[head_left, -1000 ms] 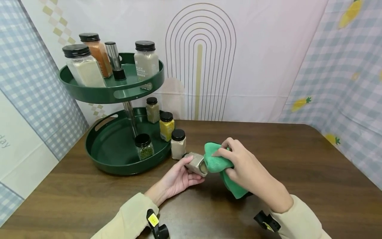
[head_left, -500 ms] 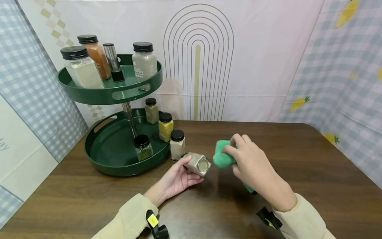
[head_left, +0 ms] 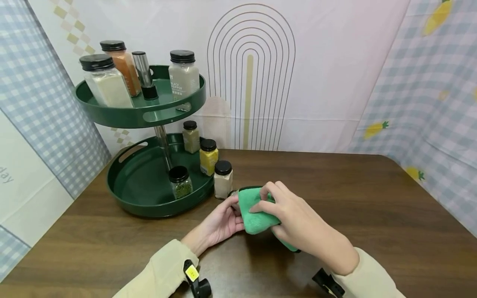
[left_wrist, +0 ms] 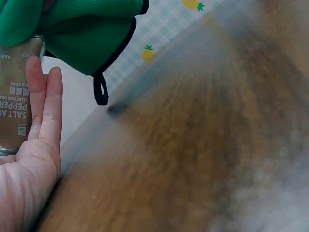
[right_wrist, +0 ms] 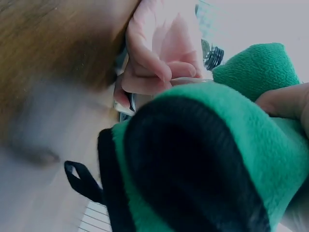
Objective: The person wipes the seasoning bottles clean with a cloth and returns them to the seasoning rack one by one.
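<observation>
A small clear spice jar point(left_wrist: 14, 72) of brownish powder, its label reading "SALT" and "PEPPER", is held in my left hand point(head_left: 221, 225). The thumb and fingers grip its sides, and it lies tilted with its base toward the right. My right hand point(head_left: 294, 215) pinches a green cloth point(head_left: 253, 222) with a black edge and hanging loop, laid over the jar's base end. In the head view the cloth hides most of this jar. The right wrist view shows the bunched cloth point(right_wrist: 260, 130) close up, with my left hand point(right_wrist: 164, 48) behind it.
A green two-tier tray point(head_left: 130, 209) stands at the left, bearing several spice jars and a silver-and-black cylinder point(head_left: 143, 72). Close beside its lower tier, a black-lidded jar point(head_left: 223, 184) stands on the brown table point(head_left: 354, 198), just beyond my left hand.
The cloth drew back right from the jar half a second ago, baring its round base. Now my right hand has brought it left, over the jar again. My left hand keeps its place.
</observation>
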The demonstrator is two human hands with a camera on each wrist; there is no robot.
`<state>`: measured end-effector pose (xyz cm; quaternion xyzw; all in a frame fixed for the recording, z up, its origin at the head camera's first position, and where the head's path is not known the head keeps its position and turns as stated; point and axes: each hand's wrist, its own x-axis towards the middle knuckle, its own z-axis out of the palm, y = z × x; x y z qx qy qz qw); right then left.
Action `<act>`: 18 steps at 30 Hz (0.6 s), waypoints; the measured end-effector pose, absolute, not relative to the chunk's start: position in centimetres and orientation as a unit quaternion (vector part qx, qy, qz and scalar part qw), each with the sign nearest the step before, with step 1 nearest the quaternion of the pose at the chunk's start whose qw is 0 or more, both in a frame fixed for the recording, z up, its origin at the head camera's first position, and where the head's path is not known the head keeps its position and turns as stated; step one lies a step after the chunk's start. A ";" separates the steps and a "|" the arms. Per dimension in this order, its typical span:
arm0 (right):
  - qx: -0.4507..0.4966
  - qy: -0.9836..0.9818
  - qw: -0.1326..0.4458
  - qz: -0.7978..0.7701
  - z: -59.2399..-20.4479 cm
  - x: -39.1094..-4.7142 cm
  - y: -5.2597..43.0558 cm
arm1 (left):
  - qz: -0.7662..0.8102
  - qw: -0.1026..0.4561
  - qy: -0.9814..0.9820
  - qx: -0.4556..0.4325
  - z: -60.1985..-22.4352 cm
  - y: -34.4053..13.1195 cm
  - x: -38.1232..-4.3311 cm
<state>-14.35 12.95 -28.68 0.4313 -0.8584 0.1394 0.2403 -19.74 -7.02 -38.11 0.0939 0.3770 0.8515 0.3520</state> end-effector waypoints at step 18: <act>0.424 -0.889 0.152 0.087 -28.1 -14.0 14.1 | 0.850 0.353 0.380 0.092 -38.1 -7.0 -19.9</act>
